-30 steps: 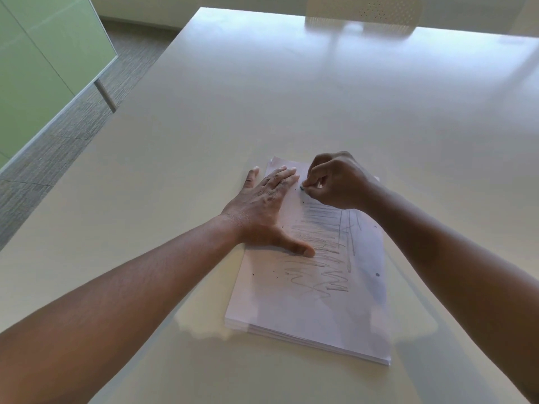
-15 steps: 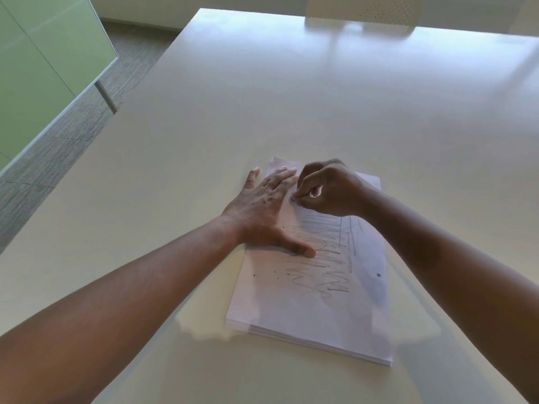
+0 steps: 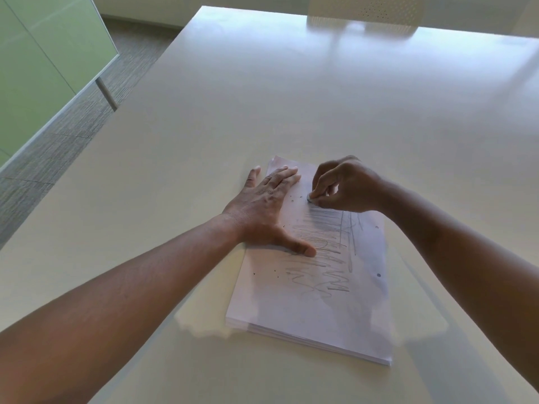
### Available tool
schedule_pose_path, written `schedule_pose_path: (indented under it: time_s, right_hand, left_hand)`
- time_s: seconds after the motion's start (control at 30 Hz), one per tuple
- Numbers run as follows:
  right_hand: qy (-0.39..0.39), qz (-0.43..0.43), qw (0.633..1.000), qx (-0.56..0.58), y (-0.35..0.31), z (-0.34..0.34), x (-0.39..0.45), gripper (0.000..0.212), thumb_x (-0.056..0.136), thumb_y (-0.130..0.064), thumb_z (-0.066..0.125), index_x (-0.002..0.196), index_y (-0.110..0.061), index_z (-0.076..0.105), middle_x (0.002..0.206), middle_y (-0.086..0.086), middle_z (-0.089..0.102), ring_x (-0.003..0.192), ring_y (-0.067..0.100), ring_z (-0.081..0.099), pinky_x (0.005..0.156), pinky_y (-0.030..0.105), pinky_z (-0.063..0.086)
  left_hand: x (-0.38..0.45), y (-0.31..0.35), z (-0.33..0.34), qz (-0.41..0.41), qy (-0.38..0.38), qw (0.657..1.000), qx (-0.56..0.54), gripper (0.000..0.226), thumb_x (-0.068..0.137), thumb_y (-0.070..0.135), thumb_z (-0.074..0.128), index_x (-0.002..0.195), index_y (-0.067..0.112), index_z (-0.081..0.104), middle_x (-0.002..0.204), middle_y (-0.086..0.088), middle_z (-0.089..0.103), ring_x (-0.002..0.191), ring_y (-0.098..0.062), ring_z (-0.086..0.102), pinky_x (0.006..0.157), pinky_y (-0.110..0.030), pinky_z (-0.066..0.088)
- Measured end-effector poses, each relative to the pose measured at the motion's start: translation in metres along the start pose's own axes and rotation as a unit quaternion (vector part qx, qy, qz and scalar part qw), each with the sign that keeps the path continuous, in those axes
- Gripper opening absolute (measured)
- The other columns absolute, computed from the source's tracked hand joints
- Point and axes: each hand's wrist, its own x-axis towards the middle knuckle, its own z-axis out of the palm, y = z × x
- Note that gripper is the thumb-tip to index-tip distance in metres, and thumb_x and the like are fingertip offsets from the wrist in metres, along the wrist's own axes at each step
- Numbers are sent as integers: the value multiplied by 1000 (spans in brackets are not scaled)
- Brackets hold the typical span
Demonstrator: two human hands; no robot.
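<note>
A stack of white paper (image 3: 294,313) lies on the table (image 3: 262,97), its top sheet covered with grey pencil scribbles (image 3: 323,258). My left hand (image 3: 267,208) lies flat on the sheet's upper left part, fingers straight, thumb spread over the scribbles. My right hand (image 3: 347,186) hovers at the sheet's upper end with curled fingers and pinches a small grey eraser (image 3: 309,197) against the paper just above the scribbles. Dark crumbs dot the sheet.
The large pale table reaches far ahead and to both sides. A white perforated chair back (image 3: 367,8) stands at its far edge. At left are grey carpet, a green glass partition (image 3: 38,59) and a metal post (image 3: 106,93).
My right hand has shifted slightly right and lifted its knuckles, so the small eraser now shows at its fingertips. The left hand has stayed flat on the paper.
</note>
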Motion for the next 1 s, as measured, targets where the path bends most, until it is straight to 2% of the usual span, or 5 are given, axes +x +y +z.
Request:
schedule_pose_path:
  time_s: [0.23,0.43,0.67,0.9,1.0]
  right_hand:
    - [60,14,998,-19,6,0,7,5,77,-16,81,73,-20,80,77,-8,68,63,4,62,63,23,51]
    - [-56,-41,998,-10,-10,-2,-5,3,76,-13,81,75,-16,80,78,-7,68,68,3,62,64,14,48]
    - [70,17,997,-15,4,1,7,4,77,-15,80,73,-17,80,77,-7,68,63,3,62,61,20,48]
    - [-41,-52,998,-9,-13,4,-12,3,76,-14,81,75,-16,79,78,-7,69,66,6,64,63,17,52]
    - [-24,-49,998,-8,-11,4,-11,3,76,-14,81,75,-16,80,77,-7,68,63,3,62,62,17,51]
  left_hand:
    - [-1,-1,0,4,5,1000,-1,160,39,112,39,165,19,4,173,8,0,156,-3,-10,125,-52,-14]
    - [-1,-1,1,4,3,1000,0,162,37,112,37,165,18,3,173,8,-1,156,-3,-11,125,-52,-14]
    - [0,-1,1,5,4,1000,-1,161,37,113,36,165,19,4,173,7,0,157,-4,-10,125,-52,-14]
    - [0,-1,1,4,2,1000,-2,164,36,113,35,165,18,3,173,8,-3,156,-3,-13,125,-52,-14]
    - [-1,0,1,3,1,1000,0,163,37,112,37,165,17,3,173,8,-2,156,-3,-13,125,-52,-14]
